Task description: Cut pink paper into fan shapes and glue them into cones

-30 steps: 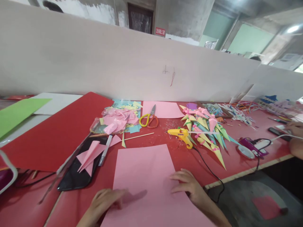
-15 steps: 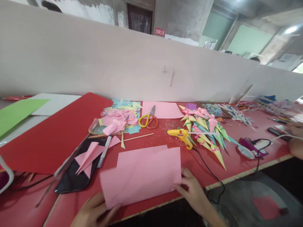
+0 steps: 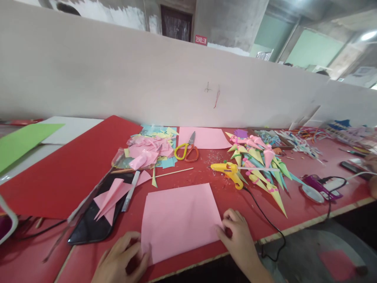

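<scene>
Pink paper (image 3: 180, 222) lies on the red table in front of me, close to the front edge. At its lower left corner is my left hand (image 3: 122, 255), with thumb and fingers curled onto the edge. My right hand (image 3: 237, 237) pinches the lower right edge between thumb and fingers. Beyond the paper lie a yellow glue gun (image 3: 226, 171) with a clear stick in it and scissors (image 3: 187, 148) with one yellow and one orange handle. Folded pink paper pieces (image 3: 113, 196) rest on a black tray-like thing (image 3: 92, 226) to the left.
Small decorated paper cones (image 3: 262, 161) are heaped at right. Paper scraps (image 3: 153, 147) lie behind, near a thin stick (image 3: 175, 172) and a pink sheet (image 3: 204, 137). A big red board (image 3: 67, 173) covers the left. The glue gun's cord (image 3: 266, 222) hangs over the edge. Another person's hand (image 3: 371, 169) shows far right.
The front pink sheet has come down onto the sheet behind it, and their edges now nearly line up. My left hand has shifted right with the paper's left edge. The view has swung slightly left.
</scene>
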Demonstrator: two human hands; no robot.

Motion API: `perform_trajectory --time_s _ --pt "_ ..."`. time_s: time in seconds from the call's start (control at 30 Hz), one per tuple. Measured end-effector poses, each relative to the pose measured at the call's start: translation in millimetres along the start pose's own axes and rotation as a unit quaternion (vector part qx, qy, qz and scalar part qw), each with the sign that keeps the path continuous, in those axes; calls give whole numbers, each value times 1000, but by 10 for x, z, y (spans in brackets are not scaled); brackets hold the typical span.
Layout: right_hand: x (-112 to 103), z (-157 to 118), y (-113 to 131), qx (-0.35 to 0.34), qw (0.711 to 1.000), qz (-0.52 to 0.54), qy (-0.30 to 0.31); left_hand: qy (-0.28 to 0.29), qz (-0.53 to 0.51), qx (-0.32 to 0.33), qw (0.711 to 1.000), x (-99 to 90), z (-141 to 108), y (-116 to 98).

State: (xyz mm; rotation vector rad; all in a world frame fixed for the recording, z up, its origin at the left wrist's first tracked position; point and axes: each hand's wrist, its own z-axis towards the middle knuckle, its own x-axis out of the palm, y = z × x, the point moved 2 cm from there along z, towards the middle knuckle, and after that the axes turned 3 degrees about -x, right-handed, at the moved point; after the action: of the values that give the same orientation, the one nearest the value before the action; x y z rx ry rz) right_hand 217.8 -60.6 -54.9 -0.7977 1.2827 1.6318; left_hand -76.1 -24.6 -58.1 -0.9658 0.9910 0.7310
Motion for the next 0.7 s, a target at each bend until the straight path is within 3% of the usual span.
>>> perform_trajectory --time_s 0.27,0.37,0.7 --pt "22 6 10 2 999 -35 -26 -84 -3 -2 996 -15 -6 -15" --pt "30 9 3 0 999 -29 -32 -50 2 1 999 9 -3 9" --pt "60 18 16 0 997 -56 -45 31 2 -122 992 -36 52 -114"
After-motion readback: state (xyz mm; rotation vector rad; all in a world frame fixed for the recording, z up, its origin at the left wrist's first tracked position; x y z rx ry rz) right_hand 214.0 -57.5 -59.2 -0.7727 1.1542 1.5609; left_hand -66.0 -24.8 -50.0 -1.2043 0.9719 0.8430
